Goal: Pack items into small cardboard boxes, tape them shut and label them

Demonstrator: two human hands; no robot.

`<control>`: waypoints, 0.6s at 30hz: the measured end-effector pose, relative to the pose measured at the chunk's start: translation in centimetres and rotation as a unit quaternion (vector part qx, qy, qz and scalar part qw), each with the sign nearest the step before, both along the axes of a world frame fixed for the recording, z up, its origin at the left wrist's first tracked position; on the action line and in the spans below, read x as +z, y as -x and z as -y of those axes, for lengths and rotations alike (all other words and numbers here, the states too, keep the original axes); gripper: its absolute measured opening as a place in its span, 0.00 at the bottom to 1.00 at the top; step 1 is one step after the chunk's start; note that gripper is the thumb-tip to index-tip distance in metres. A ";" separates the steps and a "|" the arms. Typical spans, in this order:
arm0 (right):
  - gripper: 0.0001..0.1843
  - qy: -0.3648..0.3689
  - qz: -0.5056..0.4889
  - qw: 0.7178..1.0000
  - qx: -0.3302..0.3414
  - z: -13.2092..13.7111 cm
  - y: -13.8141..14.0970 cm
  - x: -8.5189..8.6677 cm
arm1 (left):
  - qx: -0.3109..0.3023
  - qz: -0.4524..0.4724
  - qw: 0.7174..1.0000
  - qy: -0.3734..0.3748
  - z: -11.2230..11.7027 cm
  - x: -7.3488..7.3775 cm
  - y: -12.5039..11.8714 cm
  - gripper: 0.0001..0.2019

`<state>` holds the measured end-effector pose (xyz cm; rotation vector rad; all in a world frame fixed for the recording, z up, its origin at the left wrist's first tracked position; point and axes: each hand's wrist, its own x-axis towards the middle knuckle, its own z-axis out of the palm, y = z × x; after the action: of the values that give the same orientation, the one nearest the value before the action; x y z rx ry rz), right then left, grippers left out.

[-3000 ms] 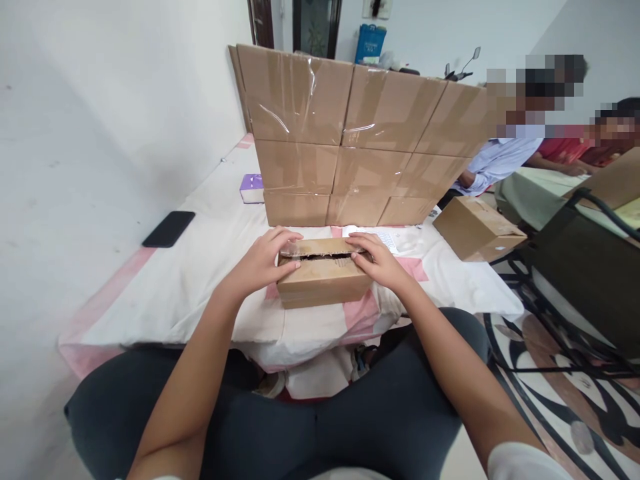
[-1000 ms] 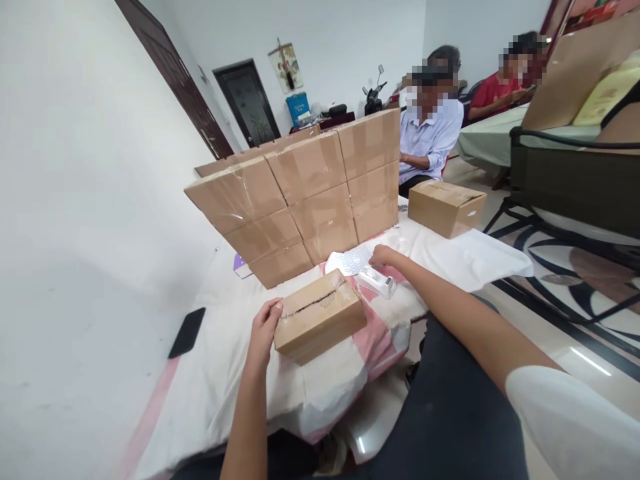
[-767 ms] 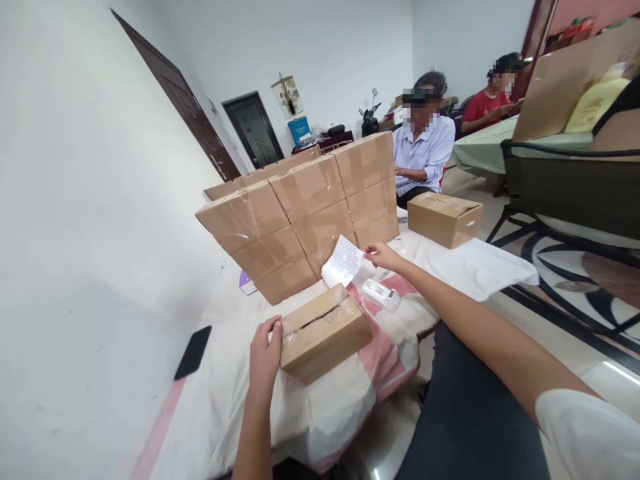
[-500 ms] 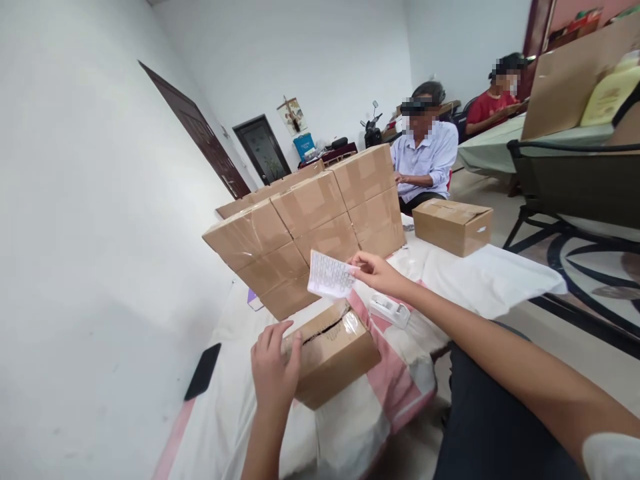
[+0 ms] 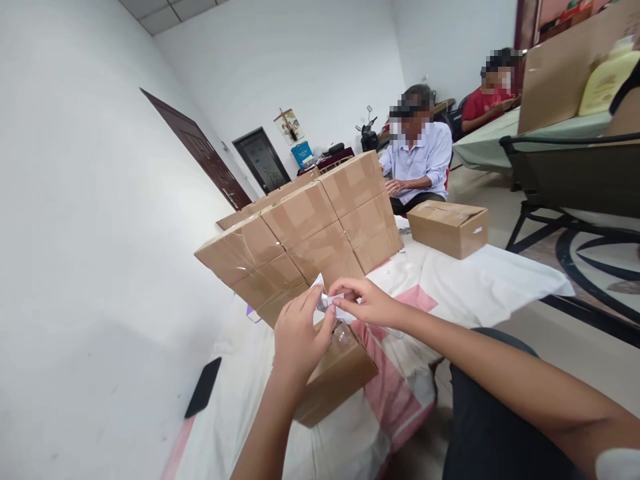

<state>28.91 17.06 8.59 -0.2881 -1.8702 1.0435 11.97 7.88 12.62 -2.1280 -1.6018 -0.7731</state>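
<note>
A folded, printed sheet of paper (image 5: 320, 285) is between both hands, just above a cardboard box. My left hand (image 5: 303, 330) is closed on the paper's left side, thumb toward me. From the right, my right hand (image 5: 364, 301) pinches the paper's other side between thumb and fingers. Below them the cardboard box (image 5: 343, 373) rests on the cloth, clear tape shining on its top; my left hand and forearm cover part of it. The white object seen earlier beside the box is mostly hidden behind my right arm.
Stacked cardboard boxes (image 5: 305, 223) form a wall behind my hands. Another box (image 5: 447, 228) sits at the right on the white and pink cloth (image 5: 400, 393). A black phone (image 5: 203, 387) lies at the left edge. A person in a light shirt (image 5: 419, 157) sits beyond the stack.
My left hand has left the box top and risen to the paper. My right hand has lowered the sheet toward the left hand, and the paper is now folded or bent.
</note>
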 end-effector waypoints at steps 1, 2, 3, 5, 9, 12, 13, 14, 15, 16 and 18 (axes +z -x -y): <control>0.09 -0.004 -0.001 1.000 0.006 0.0 -0.1 0.1 | 0.003 -0.006 1.000 -0.002 0.0 0.1 -0.1 0.19; 0.09 -0.014 -0.003 1.000 0.011 0.1 -0.3 0.3 | 0.005 -0.012 1.000 -0.003 0.0 0.2 -0.3 0.19; 0.08 -0.030 -0.004 0.999 0.014 0.2 -0.4 0.4 | 0.004 -0.016 1.000 -0.002 0.0 0.4 -0.6 0.18; 0.09 -0.076 -0.003 0.997 0.012 0.5 -0.8 0.8 | 0.003 -0.018 1.000 0.004 0.1 0.6 -1.1 0.17; 0.11 -0.155 0.012 0.988 -0.020 0.7 -1.3 1.3 | 0.024 -0.009 1.000 0.004 0.1 0.6 -2.1 0.19; 0.12 -0.181 0.028 0.982 -0.049 0.3 -1.4 1.2 | 0.049 -0.014 0.999 -0.002 -0.1 0.3 -2.3 0.19; 0.12 -0.185 0.030 0.981 -0.054 0.1 -1.4 1.1 | 0.055 -0.021 0.998 -0.003 -0.2 0.3 -2.2 0.19; 0.13 -0.189 0.031 0.980 -0.057 -0.1 -1.3 1.0 | 0.060 -0.031 0.998 -0.006 -0.3 0.3 -2.1 0.19; 0.13 -0.192 0.032 0.979 -0.059 -0.2 -1.3 0.9 | 0.064 -0.040 0.997 -0.010 -0.4 0.3 -1.9 0.18; 0.13 -0.193 0.033 0.979 -0.059 -0.3 -1.3 0.9 | 0.067 -0.049 0.996 -0.016 -0.5 0.4 -1.8 0.18; 0.13 -0.194 0.034 0.979 -0.061 -0.4 -1.3 0.9 | 0.075 -0.060 0.995 -0.031 -0.7 0.5 -1.5 0.15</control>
<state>30.18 17.42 9.50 -0.2072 -2.0432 0.5748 13.44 8.55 13.17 -1.9464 -1.6299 -0.6271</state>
